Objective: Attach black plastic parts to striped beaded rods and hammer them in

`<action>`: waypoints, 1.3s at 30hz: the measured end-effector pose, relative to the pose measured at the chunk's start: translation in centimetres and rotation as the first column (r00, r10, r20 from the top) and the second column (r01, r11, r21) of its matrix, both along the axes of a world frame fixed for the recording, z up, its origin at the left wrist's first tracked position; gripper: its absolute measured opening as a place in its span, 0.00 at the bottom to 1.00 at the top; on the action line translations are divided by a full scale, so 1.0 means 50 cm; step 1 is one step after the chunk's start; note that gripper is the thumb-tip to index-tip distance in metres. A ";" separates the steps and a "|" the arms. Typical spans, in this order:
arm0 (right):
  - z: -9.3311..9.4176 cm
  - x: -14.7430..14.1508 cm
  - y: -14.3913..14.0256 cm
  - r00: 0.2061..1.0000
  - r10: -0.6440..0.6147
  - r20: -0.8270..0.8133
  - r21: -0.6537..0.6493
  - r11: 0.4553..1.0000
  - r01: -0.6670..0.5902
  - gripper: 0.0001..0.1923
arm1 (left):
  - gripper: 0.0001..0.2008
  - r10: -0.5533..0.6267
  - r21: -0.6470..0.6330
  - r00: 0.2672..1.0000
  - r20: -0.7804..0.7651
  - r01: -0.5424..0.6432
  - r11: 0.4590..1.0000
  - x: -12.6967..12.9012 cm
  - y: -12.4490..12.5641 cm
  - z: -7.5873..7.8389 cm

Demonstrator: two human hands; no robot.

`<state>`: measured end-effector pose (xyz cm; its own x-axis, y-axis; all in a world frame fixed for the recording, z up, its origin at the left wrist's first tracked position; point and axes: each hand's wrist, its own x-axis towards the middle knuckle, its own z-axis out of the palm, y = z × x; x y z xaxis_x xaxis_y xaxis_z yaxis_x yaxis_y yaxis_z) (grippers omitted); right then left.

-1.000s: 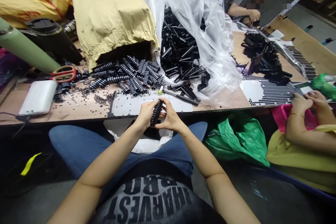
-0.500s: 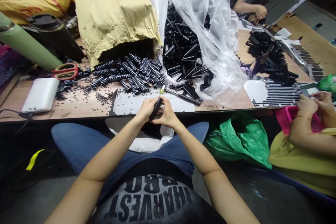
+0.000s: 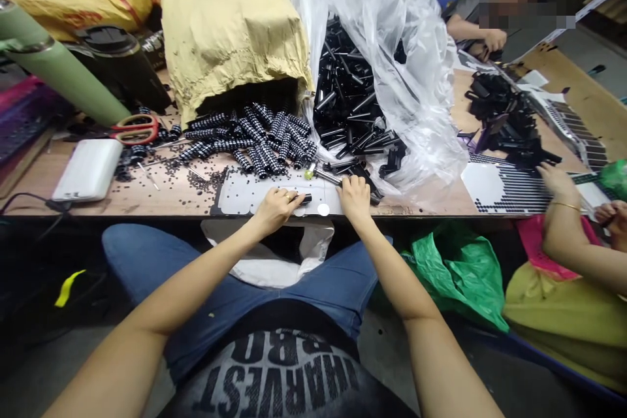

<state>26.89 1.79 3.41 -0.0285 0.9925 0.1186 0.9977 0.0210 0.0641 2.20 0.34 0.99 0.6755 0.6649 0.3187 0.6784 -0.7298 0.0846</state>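
Note:
My left hand (image 3: 275, 210) is closed around a short black plastic tube (image 3: 302, 198), which it holds over a white sheet (image 3: 255, 194) at the table's front edge. To its right, my right hand (image 3: 354, 198) has its fingers over the dark handle end of a rod-like tool (image 3: 327, 175). The tool's metal shaft shows, with a yellow-green tip at the left; the handle is hidden under my fingers. Just beyond my hands lies a pile of black rods with white banding (image 3: 264, 144). Loose black tubes (image 3: 350, 111) spill from a clear plastic bag (image 3: 416, 98).
A large yellow paper sack (image 3: 235, 19) stands behind the banded rods. On the left are red-handled scissors (image 3: 136, 129), a white box-shaped device (image 3: 88, 170), a green bottle (image 3: 73, 72) and scattered small black discs. At right, a co-worker's arm (image 3: 563, 209) reaches over a dotted sheet (image 3: 484, 189).
My hands have separated. The left keeps the black tube, now lying more level over the sheet; the right has moved right onto the tool's handle. The co-worker's hand has moved up and left.

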 end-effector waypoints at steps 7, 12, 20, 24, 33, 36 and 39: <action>0.034 0.005 -0.058 0.941 0.029 -0.336 -0.111 0.991 -0.070 0.11 | 0.19 0.092 0.018 0.994 0.057 -0.093 0.995 0.004 -0.010 -0.015; 0.058 -0.012 -0.167 0.758 -0.065 -0.649 -0.137 0.990 -0.033 0.22 | 0.21 0.119 -0.043 0.989 0.088 -0.115 0.992 0.005 -0.014 -0.022; 0.086 -0.059 -0.208 0.777 -0.137 -0.614 -0.218 0.976 0.000 0.21 | 0.22 0.145 -0.100 0.986 0.086 -0.136 0.986 0.036 -0.044 -0.019; 0.145 -0.100 -0.223 0.673 0.005 -0.740 -0.054 0.996 -0.067 0.21 | 0.37 0.141 -0.085 0.990 0.014 -0.139 0.987 0.067 -0.070 -0.024; 0.070 -0.167 -0.204 0.924 0.066 -0.377 -0.349 0.914 -0.208 0.20 | 0.33 0.087 -0.066 0.996 0.034 -0.084 0.994 0.058 -0.062 -0.055; 0.083 -0.128 -0.193 0.917 0.056 -0.395 -0.245 0.956 -0.164 0.22 | 0.24 0.145 -0.109 0.988 0.059 -0.138 0.984 0.060 -0.058 -0.035; 0.081 -0.071 -0.170 0.952 -0.023 -0.306 -0.166 0.986 -0.030 0.22 | 0.19 0.195 -0.174 0.979 0.062 -0.182 0.968 0.065 -0.074 -0.002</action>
